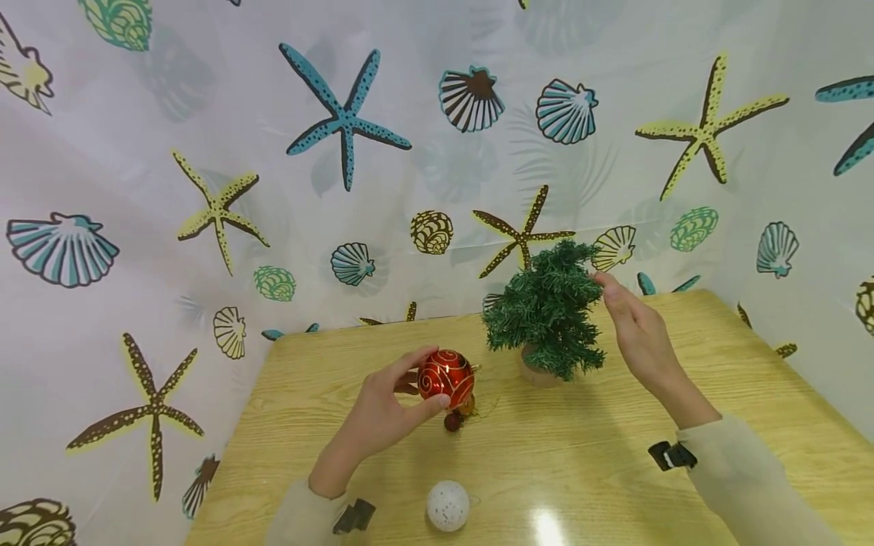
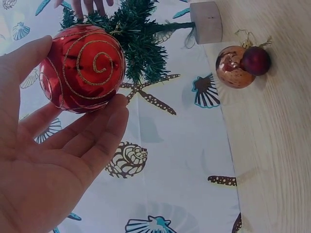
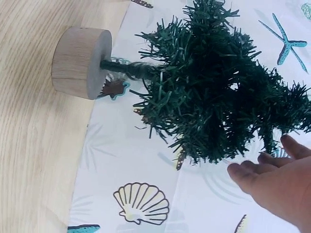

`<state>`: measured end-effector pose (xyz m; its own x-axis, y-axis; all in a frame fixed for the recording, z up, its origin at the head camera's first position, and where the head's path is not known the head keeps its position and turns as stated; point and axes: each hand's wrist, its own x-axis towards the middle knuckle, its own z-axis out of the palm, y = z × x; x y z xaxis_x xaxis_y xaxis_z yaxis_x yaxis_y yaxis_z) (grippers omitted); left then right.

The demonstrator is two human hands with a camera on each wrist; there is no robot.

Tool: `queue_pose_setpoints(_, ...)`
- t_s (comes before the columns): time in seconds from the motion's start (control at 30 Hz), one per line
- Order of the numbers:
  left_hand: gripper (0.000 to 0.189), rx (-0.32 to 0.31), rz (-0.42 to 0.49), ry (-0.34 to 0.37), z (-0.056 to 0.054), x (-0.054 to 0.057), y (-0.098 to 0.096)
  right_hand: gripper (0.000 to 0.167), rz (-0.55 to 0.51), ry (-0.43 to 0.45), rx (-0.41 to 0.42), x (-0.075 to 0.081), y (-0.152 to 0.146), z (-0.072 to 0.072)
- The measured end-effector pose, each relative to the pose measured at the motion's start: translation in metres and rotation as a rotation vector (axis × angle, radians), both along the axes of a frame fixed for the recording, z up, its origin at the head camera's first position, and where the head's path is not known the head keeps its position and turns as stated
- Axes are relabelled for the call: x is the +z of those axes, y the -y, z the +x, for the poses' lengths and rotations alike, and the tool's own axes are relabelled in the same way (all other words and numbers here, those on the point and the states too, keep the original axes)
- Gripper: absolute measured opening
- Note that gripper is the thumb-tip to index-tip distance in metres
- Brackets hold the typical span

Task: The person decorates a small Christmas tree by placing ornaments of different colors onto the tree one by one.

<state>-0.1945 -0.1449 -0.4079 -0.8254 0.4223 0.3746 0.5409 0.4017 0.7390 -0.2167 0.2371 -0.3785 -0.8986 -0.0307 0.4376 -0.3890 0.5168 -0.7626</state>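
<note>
My left hand [image 1: 385, 413] grips a shiny red Christmas bauble [image 1: 445, 377] with gold glitter swirls, held over the table between thumb and fingers. In the left wrist view the same bauble [image 2: 82, 68] overlaps part of the green tree. A small artificial Christmas tree [image 1: 546, 307] stands upright on a round wooden base [image 1: 539, 369] at the back of the table. My right hand [image 1: 638, 334] is at the tree's right side, its fingertips right at the upper branches. The right wrist view shows that hand [image 3: 277, 179] with its fingers extended beside the branches.
A white speckled bauble [image 1: 448, 506] lies near the front of the wooden table [image 1: 307, 425]. A copper bauble [image 2: 234, 67] and a small dark red one [image 2: 256, 61] lie together, partly hidden behind the red bauble in the head view. A shell-and-starfish curtain [image 1: 382, 205] surrounds the table.
</note>
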Motion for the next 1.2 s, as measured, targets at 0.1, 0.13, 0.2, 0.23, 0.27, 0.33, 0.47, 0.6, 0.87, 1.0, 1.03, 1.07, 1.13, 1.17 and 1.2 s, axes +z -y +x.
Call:
queue_pose_setpoints(0.1,0.067,0.0,0.007,0.002,0.0,0.001,-0.001,0.049,0.01,-0.055,-0.045,0.002,0.005,0.005)
queue_pose_setpoints(0.13,0.067,0.002,0.007,0.004,0.0,0.001,-0.001,0.048,0.024,-0.09,-0.068,0.002,0.008,0.006)
queue_pose_setpoints(0.2,0.066,0.002,0.011,0.0,-0.001,0.002,-0.001,0.049,0.057,-0.19,-0.107,0.003,0.014,0.008)
queue_pose_setpoints(0.23,0.066,0.003,0.011,-0.001,-0.001,0.002,-0.002,0.05,0.074,-0.25,-0.12,0.003,0.018,0.009)
queue_pose_setpoints(0.27,0.066,0.005,0.011,0.0,-0.001,0.003,-0.002,0.05,0.091,-0.323,-0.127,0.002,0.022,0.01)
queue_pose_setpoints(0.33,0.066,0.005,0.01,-0.001,-0.001,0.004,-0.002,0.051,0.122,-0.471,-0.118,0.002,0.029,0.01)
queue_pose_setpoints(0.47,0.066,0.001,0.011,-0.005,-0.002,0.005,-0.003,0.061,0.142,-0.671,-0.035,0.001,0.044,0.01)
queue_pose_setpoints(0.6,0.066,-0.004,0.012,-0.009,-0.002,0.006,-0.003,0.058,0.169,-0.764,0.025,-0.001,0.057,0.012)
queue_pose_setpoints(0.87,0.065,-0.015,0.018,-0.016,-0.003,0.005,-0.005,0.045,0.227,-0.873,0.088,-0.008,0.075,0.018)
queue_pose_setpoints(1.0,0.066,-0.013,0.017,-0.018,-0.002,0.007,-0.005,0.041,0.211,-0.818,0.163,-0.012,0.08,0.019)
queue_pose_setpoints(1.03,0.066,-0.012,0.016,-0.02,-0.002,0.008,-0.005,0.039,0.202,-0.788,0.188,-0.014,0.082,0.019)
queue_pose_setpoints(1.07,0.066,-0.012,0.015,-0.02,-0.002,0.008,-0.005,0.035,0.192,-0.75,0.214,-0.016,0.083,0.019)
queue_pose_setpoints(1.13,0.066,-0.013,0.014,-0.023,-0.002,0.01,-0.006,0.024,0.175,-0.669,0.255,-0.019,0.085,0.02)
queue_pose_setpoints(1.17,0.066,-0.014,0.015,-0.023,-0.002,0.01,-0.006,0.019,0.169,-0.629,0.269,-0.021,0.087,0.02)
queue_pose_setpoints(1.2,0.066,-0.016,0.016,-0.023,-0.002,0.01,-0.006,0.017,0.169,-0.594,0.277,-0.023,0.088,0.021)
